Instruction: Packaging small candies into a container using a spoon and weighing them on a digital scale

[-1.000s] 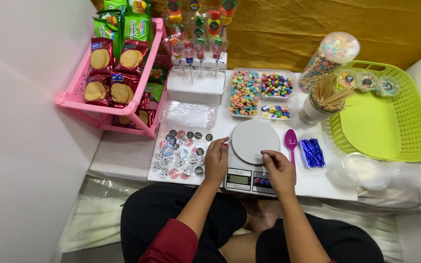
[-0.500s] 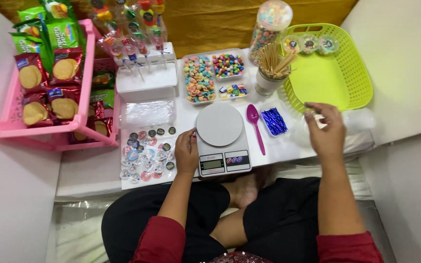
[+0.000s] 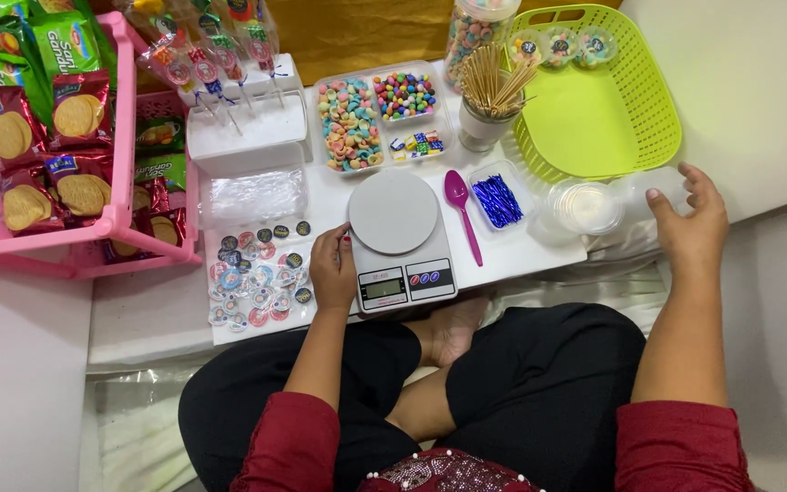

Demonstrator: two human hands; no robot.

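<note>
While the left hand (image 3: 332,267) rests loosely closed against the left edge of the kitchen scale (image 3: 400,239), gripping nothing, the right hand (image 3: 689,223) spreads open beside the clear plastic cups (image 3: 587,207) at far right. Best pinch one cup's rim; scale stays steadied.

Low white counter (image 3: 521,260) runs left to right across the middle of the view. Far side: mustard-yellow cloth (image 3: 366,32) hangs behind it as a backdrop. Left and right: plain white surfaces (image 3: 20,383), smooth and unmarked. Near side, under the counter edge: clear plastic sheet (image 3: 134,424), crinkled, over the floor. Light is even and soft; shadows faint.
</note>
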